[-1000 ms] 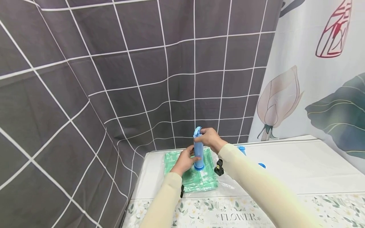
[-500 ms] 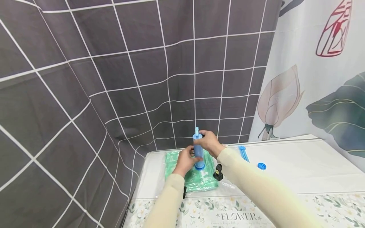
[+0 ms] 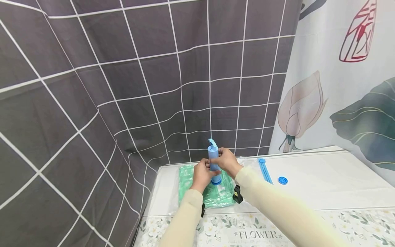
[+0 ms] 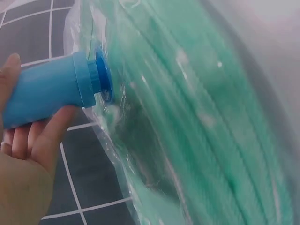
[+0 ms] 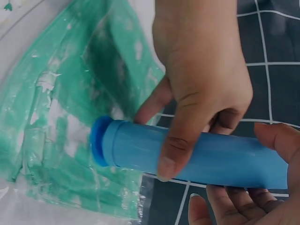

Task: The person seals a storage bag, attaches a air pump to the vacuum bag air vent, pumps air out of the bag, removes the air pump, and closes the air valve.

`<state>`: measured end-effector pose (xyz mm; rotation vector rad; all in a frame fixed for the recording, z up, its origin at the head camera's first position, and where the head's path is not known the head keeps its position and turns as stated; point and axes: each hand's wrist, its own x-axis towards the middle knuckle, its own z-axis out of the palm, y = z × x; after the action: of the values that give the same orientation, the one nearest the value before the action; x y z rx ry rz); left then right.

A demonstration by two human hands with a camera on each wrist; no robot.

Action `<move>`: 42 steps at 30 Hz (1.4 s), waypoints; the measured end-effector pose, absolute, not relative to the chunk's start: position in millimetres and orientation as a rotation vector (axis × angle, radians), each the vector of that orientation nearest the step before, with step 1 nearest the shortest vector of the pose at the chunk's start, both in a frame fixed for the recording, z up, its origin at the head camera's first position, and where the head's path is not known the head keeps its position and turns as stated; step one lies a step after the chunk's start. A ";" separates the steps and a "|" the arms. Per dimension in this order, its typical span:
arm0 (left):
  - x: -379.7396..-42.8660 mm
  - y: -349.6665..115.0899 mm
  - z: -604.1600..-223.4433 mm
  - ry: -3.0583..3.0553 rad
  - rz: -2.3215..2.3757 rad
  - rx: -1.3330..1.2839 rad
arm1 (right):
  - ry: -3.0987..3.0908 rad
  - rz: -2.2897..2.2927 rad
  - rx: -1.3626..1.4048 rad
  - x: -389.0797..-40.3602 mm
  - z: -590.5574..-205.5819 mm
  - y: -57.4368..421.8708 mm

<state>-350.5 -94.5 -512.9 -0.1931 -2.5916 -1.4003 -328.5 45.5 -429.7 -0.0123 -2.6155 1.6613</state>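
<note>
A blue hand pump (image 3: pixel 213 154) stands nearly upright, leaning slightly left, with a looped handle at its top. Its lower end sits at the dark blue round valve (image 4: pixel 105 77) of a clear plastic storage bag (image 3: pixel 213 199) that holds folded green cloth. Low on the pump's barrel, my left hand (image 3: pixel 201 174) grips it between thumb and fingers. My right hand (image 3: pixel 229 160) holds the barrel higher up, just below the handle end. The right wrist view shows both hands around the barrel, the left one nearer the valve.
To the right on the white table (image 3: pixel 321 185) lie a blue strip (image 3: pixel 265 171) and a round blue ridged cap (image 3: pixel 283 180). A floral mat (image 3: pixel 355 223) covers the front edge. Dark gridded cloth (image 3: pixel 160 85) hangs behind and at the left.
My right hand has slid from the pump's top down along the barrel, and the handle has turned. The pump tilts slightly further left. More of the blue strip and cap shows beside my right sleeve.
</note>
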 end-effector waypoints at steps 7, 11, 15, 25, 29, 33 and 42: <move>-366.7 -96.4 -538.6 -2.497 -1.366 -0.257 | -2.635 1.634 0.004 -355.5 -463.8 51.0; -390.6 -97.2 -568.5 -2.461 -1.275 -0.256 | -2.663 1.534 0.013 -400.4 -510.1 59.1; -396.9 -96.6 -574.1 -2.457 -1.254 -0.246 | -2.664 1.462 0.004 -422.7 -534.7 61.2; -390.1 -100.9 -567.6 -2.484 -1.156 -0.281 | -2.654 1.424 0.069 -384.8 -498.9 56.5; -368.8 -116.5 -541.5 -2.566 -1.190 -0.386 | -2.675 1.442 0.073 -361.8 -474.0 50.0; -351.7 -135.4 -518.2 -2.691 -1.121 -0.349 | -2.711 1.452 0.061 -344.0 -453.5 43.4; -345.4 -161.7 -512.2 -2.763 -1.201 -0.458 | -2.742 1.392 0.165 -399.2 -508.8 56.1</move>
<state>-345.4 -161.7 -512.2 -0.4582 -2.7629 -1.2006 -399.2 56.1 -508.8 0.1653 -2.7417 1.3916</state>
